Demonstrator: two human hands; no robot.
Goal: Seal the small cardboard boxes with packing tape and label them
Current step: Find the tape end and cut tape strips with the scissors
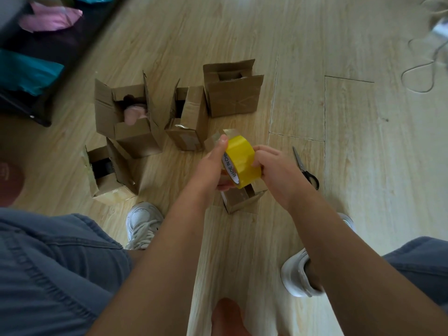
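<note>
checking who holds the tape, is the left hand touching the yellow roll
Touching. The head view shows the left hand with its thumb on the yellow roll and fingers curled beneath it.

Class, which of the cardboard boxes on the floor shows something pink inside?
The leftmost box in the far row, a pink item showing between its open flaps; the others' visible openings look dark.

Wood floor [351, 166] — white cable [418, 67] far right, pink bundle [51, 19] far left.
</note>
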